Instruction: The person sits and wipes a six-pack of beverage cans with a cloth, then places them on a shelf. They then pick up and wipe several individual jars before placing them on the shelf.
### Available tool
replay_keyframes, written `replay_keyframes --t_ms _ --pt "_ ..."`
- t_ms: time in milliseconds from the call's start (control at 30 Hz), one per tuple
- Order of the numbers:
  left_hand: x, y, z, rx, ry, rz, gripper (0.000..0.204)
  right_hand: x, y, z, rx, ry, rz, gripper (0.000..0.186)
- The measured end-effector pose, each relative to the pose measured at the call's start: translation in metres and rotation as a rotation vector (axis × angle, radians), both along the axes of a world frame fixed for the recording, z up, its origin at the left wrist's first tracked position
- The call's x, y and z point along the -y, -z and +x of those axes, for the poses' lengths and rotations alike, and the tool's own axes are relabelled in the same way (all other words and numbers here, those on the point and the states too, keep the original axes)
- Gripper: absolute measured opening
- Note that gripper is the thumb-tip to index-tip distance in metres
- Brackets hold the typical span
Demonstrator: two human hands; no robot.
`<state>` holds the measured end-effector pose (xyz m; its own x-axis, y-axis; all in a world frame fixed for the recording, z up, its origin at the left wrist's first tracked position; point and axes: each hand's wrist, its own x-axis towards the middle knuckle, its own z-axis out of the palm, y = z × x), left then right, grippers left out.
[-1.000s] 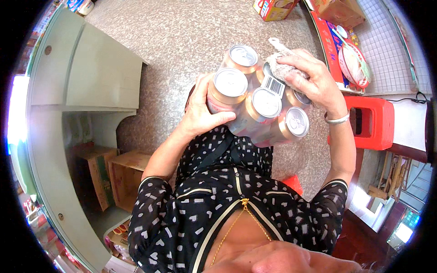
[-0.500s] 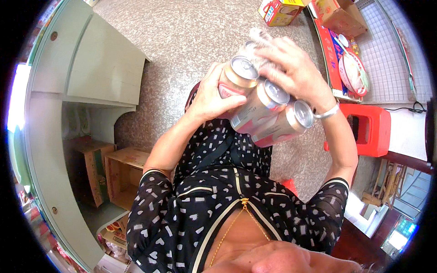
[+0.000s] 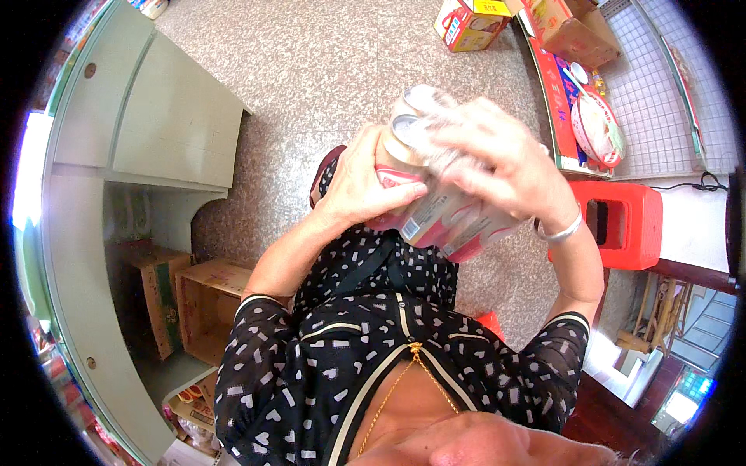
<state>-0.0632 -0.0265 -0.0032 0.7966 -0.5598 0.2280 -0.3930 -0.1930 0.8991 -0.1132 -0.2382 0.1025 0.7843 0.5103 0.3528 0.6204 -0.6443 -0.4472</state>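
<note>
A pack of several gold, silver and red drink cans [image 3: 426, 213] is held up in front of me, tops facing up and tilted. My left hand [image 3: 361, 182] grips its left side, thumb across the near face and fingers behind. Clear plastic wrap [image 3: 427, 132] lies crumpled over the can tops. My right hand [image 3: 497, 159] is over the tops, fingers bent into this wrap and partly blurred. It covers the lids on the right side.
On the left stands a pale green cabinet [image 3: 175, 109] with cardboard boxes [image 3: 210, 311] on its open shelf. A red plastic stool [image 3: 645, 225], a basin [image 3: 598, 128] and an open carton [image 3: 571, 35] are at right. A yellow-red box [image 3: 470, 27] sits on the speckled floor [image 3: 326, 62].
My right hand has come down and nearer over the cans, now hiding lids that showed before. The raised plastic wrap has dropped onto the tops. My left hand keeps its grip.
</note>
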Motion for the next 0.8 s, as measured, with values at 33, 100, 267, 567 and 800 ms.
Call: replay_keyframes --t_ms 33,100,267,567,800 --pt "-0.003 0.005 -0.002 0.005 -0.004 -0.034 0.071 -0.008 -0.003 -0.001 0.008 -0.083 0.013 0.031" --pt "-0.006 0.009 -0.003 0.044 0.009 -0.084 0.074 0.0 0.001 0.008 -0.112 -0.071 0.045 0.031" --pt "-0.008 0.01 -0.01 0.088 0.018 -0.082 0.077 0.053 0.035 0.026 -0.209 0.252 -0.005 0.032" --pt "-0.006 0.013 -0.006 0.114 0.011 -0.062 0.074 -0.004 0.008 0.006 0.017 -0.068 -0.02 0.037" --pt "0.001 0.002 -0.003 0.081 0.003 -0.016 0.074 0.032 0.028 0.015 -0.101 0.199 -0.028 0.035"
